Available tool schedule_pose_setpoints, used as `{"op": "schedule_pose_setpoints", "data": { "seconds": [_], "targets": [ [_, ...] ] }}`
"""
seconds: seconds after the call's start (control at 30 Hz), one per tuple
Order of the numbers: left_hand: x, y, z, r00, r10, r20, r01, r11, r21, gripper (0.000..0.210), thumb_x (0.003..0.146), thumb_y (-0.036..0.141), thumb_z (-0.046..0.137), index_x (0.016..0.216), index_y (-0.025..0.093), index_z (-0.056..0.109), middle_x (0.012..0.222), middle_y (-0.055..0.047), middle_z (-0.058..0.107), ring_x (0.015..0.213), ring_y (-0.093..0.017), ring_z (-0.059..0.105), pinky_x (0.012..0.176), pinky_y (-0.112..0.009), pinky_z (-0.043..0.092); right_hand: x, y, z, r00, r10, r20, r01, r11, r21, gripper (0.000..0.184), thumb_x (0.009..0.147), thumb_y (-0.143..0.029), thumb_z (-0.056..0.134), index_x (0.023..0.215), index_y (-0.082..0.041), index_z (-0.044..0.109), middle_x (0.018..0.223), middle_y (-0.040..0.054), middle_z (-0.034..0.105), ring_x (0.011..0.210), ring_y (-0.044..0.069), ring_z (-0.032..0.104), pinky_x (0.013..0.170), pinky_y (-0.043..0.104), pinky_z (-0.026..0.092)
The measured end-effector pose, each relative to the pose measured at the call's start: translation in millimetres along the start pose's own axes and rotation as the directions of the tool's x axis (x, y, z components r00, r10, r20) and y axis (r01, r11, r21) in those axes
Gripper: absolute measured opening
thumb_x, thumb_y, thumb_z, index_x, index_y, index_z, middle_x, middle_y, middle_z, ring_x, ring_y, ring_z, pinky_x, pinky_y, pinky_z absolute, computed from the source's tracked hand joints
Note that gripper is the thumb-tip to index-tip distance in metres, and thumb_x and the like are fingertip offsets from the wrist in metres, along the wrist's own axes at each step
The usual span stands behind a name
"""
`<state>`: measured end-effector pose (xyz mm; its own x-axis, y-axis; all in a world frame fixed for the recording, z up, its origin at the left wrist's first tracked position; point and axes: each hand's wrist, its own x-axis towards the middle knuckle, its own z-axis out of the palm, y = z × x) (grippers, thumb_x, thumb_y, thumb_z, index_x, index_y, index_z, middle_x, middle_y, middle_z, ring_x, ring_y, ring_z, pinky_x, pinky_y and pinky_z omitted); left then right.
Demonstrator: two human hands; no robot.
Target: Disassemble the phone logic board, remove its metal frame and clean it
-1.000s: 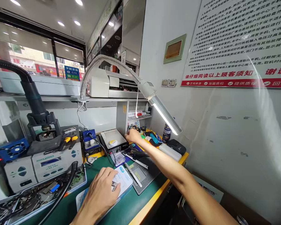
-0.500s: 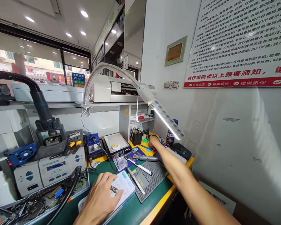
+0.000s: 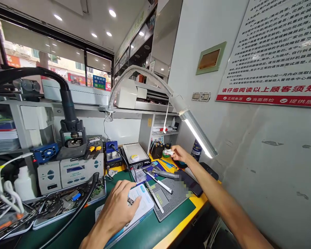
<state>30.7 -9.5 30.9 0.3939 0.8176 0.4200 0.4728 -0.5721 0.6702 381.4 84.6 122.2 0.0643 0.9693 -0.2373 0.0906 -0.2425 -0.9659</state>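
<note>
My left hand [image 3: 119,205] rests over a white-and-blue flat box [image 3: 144,200], its thumb and forefinger apart. A small circuit board [image 3: 130,201] shows between them on the box, partly covered by the hand. Far forward at the right, my right hand [image 3: 180,154] is closed, its fingertips on a small crumpled white piece [image 3: 168,152], perhaps tissue. It is above the yellow bench edge, beside a black pen holder [image 3: 157,150]. A dark phone [image 3: 190,182] lies under the right forearm.
A perforated grey mat [image 3: 168,204] bears a white pen-like tool [image 3: 159,182] and a flat blade-like tool [image 3: 154,197]. A lit lamp [image 3: 198,135] hangs over the right forearm. At left stand a rework station [image 3: 75,176] and trays of boards [image 3: 67,204]. A hot plate [image 3: 136,155] sits behind.
My right hand has lifted slightly, bringing the white piece into sight. The view has swung left, and the phone is now visible beneath the forearm. My left hand stays on the box.
</note>
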Motion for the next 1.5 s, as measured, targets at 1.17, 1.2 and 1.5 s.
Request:
{"op": "schedule_pose_setpoints", "data": {
  "seconds": [1.17,1.2,1.5],
  "targets": [
    [8,-1,-23.4,0.804,-0.463,0.373,0.557,0.367,-0.745,0.034,0.098,0.039,0.063,0.123,0.016,0.063,0.117,-0.009,0.068,0.095,-0.021,0.068,0.081,-0.040,0.060,-100,49,178,0.509,-0.668,0.542,0.846,0.275,-0.456,0.029,0.085,-0.024,0.068,0.113,-0.017,0.071,0.097,0.0127,0.072,0.092,0.027,0.059,0.092,0.046,0.046],
    [8,0,-23.5,0.807,-0.464,0.365,0.553,0.374,-0.745,0.034,0.098,0.039,0.063,0.123,0.016,0.063,0.118,-0.009,0.067,0.096,-0.021,0.068,0.081,-0.041,0.060,-99,50,179,0.522,-0.680,0.515,0.839,0.302,-0.452,0.024,0.087,-0.028,0.069,0.109,-0.018,0.072,0.094,0.0122,0.072,0.090,0.026,0.059,0.091,0.045,0.047],
    [8,17,-37.8,0.886,-0.410,0.216,0.442,0.609,-0.659,0.030,0.099,0.041,0.061,0.112,0.015,0.064,0.100,-0.005,0.068,0.075,-0.015,0.065,0.063,-0.029,0.056,-80,44,186,0.835,-0.481,0.268,0.529,0.836,-0.146,0.034,0.098,-0.045,0.058,0.095,-0.013,0.070,0.085,0.0060,0.071,0.072,0.017,0.065,0.067,0.030,0.053]
  ]
}}
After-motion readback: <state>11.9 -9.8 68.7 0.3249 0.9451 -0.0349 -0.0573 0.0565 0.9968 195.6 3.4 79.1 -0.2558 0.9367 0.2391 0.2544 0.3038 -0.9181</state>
